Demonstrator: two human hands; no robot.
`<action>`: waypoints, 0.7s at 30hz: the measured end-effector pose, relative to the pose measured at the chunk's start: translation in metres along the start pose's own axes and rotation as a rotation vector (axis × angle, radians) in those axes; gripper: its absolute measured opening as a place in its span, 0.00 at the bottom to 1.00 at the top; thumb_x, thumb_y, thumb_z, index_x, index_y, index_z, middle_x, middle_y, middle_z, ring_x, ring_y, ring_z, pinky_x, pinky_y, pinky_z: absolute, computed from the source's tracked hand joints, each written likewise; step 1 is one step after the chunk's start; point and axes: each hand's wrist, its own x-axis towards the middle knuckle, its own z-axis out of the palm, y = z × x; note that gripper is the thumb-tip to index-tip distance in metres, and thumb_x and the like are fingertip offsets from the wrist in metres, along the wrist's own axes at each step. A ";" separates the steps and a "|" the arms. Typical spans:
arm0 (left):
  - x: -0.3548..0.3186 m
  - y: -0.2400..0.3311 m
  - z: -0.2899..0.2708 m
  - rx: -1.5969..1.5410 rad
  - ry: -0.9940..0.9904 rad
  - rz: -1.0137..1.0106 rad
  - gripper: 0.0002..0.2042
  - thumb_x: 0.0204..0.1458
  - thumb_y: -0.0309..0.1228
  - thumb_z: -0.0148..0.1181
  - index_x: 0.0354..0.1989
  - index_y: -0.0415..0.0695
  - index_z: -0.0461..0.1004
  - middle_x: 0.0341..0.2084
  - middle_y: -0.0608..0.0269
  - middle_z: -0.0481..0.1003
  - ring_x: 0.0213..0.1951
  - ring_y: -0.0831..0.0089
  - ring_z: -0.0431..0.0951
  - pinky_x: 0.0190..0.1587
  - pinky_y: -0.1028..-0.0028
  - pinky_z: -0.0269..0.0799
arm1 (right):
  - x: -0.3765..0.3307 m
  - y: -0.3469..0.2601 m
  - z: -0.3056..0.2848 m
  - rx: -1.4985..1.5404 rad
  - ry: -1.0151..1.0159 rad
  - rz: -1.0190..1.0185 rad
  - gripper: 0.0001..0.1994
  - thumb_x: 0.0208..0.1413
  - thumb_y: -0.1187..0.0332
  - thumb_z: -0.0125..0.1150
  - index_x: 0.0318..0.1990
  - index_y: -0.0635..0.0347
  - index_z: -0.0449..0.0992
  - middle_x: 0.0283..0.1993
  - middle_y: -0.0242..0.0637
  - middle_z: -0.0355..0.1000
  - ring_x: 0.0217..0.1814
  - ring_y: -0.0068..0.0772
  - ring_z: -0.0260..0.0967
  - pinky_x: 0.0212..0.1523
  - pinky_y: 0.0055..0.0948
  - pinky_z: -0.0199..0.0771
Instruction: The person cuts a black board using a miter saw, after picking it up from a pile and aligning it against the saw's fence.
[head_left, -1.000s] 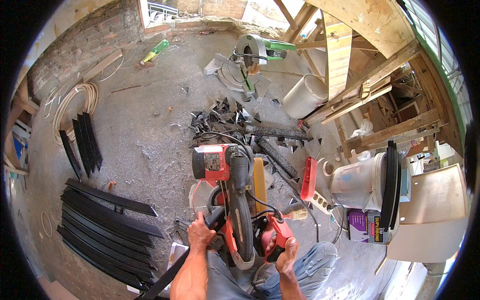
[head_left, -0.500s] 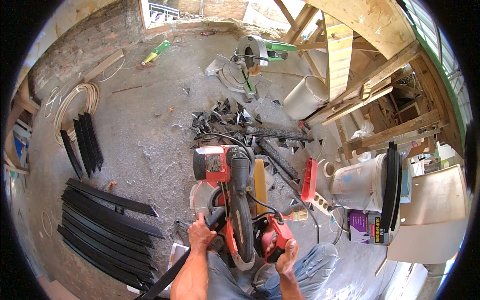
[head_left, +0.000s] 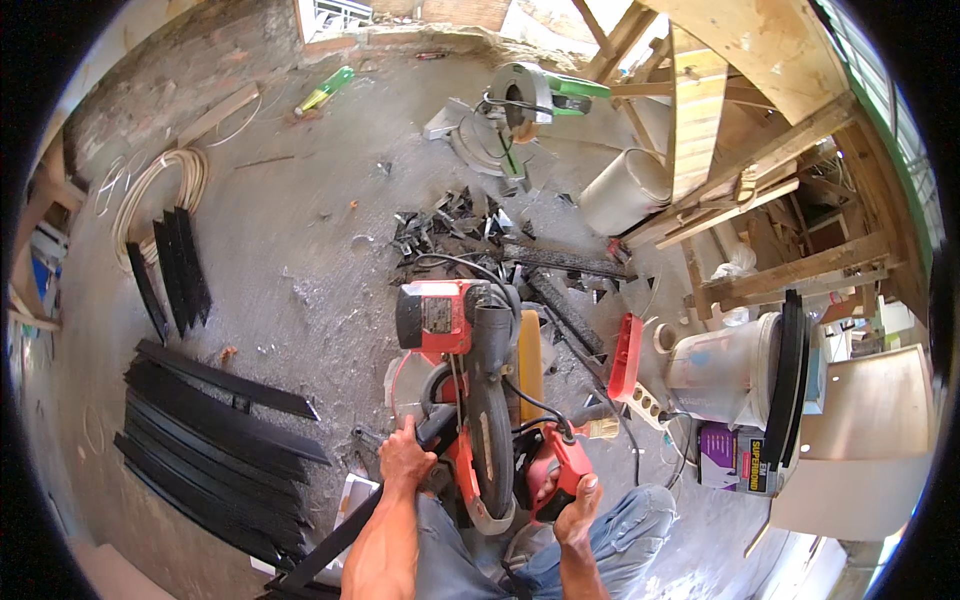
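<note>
Red miter saw (head_left: 478, 400) near, centre, in front of me. My right hand (head_left: 574, 508) wraps its red handle (head_left: 562, 464), presumably to control the head. My left hand (head_left: 406, 460) grips a black strip (head_left: 343, 535) at the saw's left side, likely so it can't shift. More black strips (head_left: 215, 440) lie left, probably for easy reach; dark offcuts (head_left: 455, 232) litter the far side.

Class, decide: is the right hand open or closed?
Closed: the right hand has its fingers curled inside the red saw handle.

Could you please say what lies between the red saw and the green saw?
The head view shows scattered black offcuts between the red saw and the green saw.
</note>
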 end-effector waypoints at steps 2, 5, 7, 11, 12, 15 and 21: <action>0.000 0.003 -0.001 0.009 -0.003 0.006 0.28 0.42 0.43 0.69 0.49 0.45 0.67 0.33 0.44 0.78 0.39 0.44 0.80 0.42 0.52 0.75 | 0.000 0.004 -0.001 0.016 0.012 0.008 0.40 0.54 0.29 0.47 0.39 0.68 0.72 0.25 0.37 0.69 0.24 0.29 0.69 0.25 0.28 0.72; 0.002 0.003 -0.001 0.011 -0.023 0.004 0.28 0.41 0.42 0.69 0.51 0.46 0.67 0.34 0.45 0.78 0.39 0.46 0.80 0.43 0.53 0.75 | -0.002 0.007 -0.003 0.041 0.043 0.018 0.39 0.54 0.29 0.48 0.38 0.68 0.71 0.25 0.38 0.69 0.23 0.32 0.69 0.26 0.30 0.73; 0.001 0.003 -0.001 0.001 -0.020 0.009 0.28 0.41 0.42 0.69 0.51 0.45 0.68 0.34 0.45 0.78 0.39 0.46 0.80 0.43 0.53 0.75 | -0.002 0.006 -0.002 0.048 0.054 0.028 0.39 0.54 0.29 0.48 0.37 0.68 0.71 0.25 0.39 0.69 0.23 0.33 0.69 0.25 0.30 0.72; 0.000 -0.001 0.003 0.020 0.016 0.024 0.30 0.41 0.42 0.69 0.53 0.46 0.67 0.35 0.45 0.78 0.40 0.46 0.80 0.43 0.53 0.75 | -0.002 0.001 -0.001 0.004 0.026 -0.008 0.39 0.55 0.30 0.47 0.38 0.69 0.71 0.24 0.39 0.68 0.23 0.33 0.69 0.25 0.30 0.72; 0.000 -0.001 0.003 0.019 0.009 0.023 0.31 0.41 0.42 0.69 0.54 0.46 0.67 0.35 0.45 0.78 0.40 0.46 0.80 0.43 0.53 0.75 | -0.002 0.002 -0.001 0.005 0.023 -0.013 0.39 0.55 0.30 0.46 0.38 0.69 0.71 0.24 0.39 0.68 0.23 0.33 0.69 0.25 0.30 0.72; 0.001 0.000 0.003 0.020 0.001 0.030 0.32 0.41 0.42 0.69 0.56 0.46 0.67 0.35 0.45 0.78 0.40 0.46 0.80 0.44 0.53 0.75 | -0.001 0.000 0.001 0.004 0.037 -0.023 0.40 0.55 0.30 0.47 0.38 0.69 0.71 0.24 0.39 0.68 0.23 0.33 0.69 0.25 0.30 0.72; 0.001 0.003 0.001 0.018 -0.002 0.033 0.31 0.40 0.42 0.69 0.55 0.45 0.68 0.35 0.45 0.78 0.40 0.46 0.80 0.44 0.53 0.75 | 0.000 0.003 -0.003 0.006 0.039 -0.017 0.39 0.55 0.31 0.47 0.38 0.69 0.71 0.24 0.38 0.69 0.23 0.32 0.69 0.25 0.30 0.72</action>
